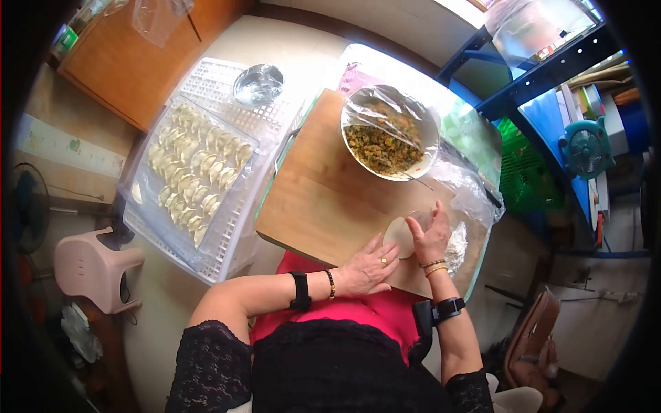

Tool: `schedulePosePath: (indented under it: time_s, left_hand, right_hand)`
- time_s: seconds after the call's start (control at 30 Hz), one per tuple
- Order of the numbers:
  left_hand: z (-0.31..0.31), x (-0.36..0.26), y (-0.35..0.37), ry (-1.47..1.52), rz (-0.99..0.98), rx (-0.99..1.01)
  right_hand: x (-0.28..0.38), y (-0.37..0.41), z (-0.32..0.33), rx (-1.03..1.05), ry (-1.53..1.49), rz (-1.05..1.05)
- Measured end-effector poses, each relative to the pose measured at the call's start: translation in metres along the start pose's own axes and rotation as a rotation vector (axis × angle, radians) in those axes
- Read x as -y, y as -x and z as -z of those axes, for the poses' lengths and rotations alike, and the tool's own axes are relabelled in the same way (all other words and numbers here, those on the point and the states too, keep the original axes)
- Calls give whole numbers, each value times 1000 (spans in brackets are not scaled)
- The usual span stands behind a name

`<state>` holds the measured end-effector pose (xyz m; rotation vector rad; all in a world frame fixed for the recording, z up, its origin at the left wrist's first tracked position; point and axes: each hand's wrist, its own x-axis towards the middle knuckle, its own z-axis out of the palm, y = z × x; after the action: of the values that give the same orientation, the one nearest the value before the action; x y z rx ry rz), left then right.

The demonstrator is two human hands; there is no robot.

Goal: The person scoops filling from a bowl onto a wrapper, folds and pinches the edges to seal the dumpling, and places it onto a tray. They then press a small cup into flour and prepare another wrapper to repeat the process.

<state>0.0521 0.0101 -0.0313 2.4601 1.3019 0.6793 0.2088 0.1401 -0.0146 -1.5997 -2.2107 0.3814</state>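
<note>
A round, pale dough wrapper [397,238] is between my hands over the front of a wooden board [313,182]. My left hand [368,268], with a ring on it, stretches across the board's front edge, fingers extended and tips at the wrapper's lower left. At the wrapper's right edge is my right hand [432,235], thumb and fingers spread apart, the thumb overlapping the dough. White flour [456,248] lies in a heap just right of that wrist. Behind my hands stands a white bowl [428,155] of chopped filling [382,146], partly covered by clear plastic, with a thin handle sticking out.
To the left, a tray [153,196] bears rows of folded dumplings [196,162] on a white perforated crate [227,265]. A plastic-covered round bowl [258,85] sits behind it. Crumpled clear plastic [468,182] lies at the board's right. A pink stool [96,268] stands far left.
</note>
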Motion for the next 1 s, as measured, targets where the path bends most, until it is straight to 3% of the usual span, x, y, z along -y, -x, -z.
schedulePosePath:
  time_s: [0.17,0.27,0.37,0.43,0.5,0.63,0.9,0.97,1.0]
  left_hand:
    - [9,0,1,35,58,-35]
    - [8,2,5,39,50,-40]
    - [12,4,7,18,41,2]
    - [12,5,8,-7,32,-11]
    - [13,8,5,11,60,32]
    - [16,12,-3,-3,192,-44]
    - [-11,-12,-18,21,-54,53]
    - [-12,-16,-17,37,-60,109]
    - [-10,-14,-15,69,-70,141]
  right_hand:
    - [-15,1,2,-75,-192,-7]
    - [16,18,9,17,-41,266]
    - [42,30,-1,22,175,307]
    - [24,15,-11,-2,217,264]
    - [4,-6,-14,-38,73,129]
    - [-16,-3,-4,-78,-149,55]
    - [5,34,32,-13,-159,108]
    - [16,47,27,41,-17,209]
    - [21,54,22,116,67,159]
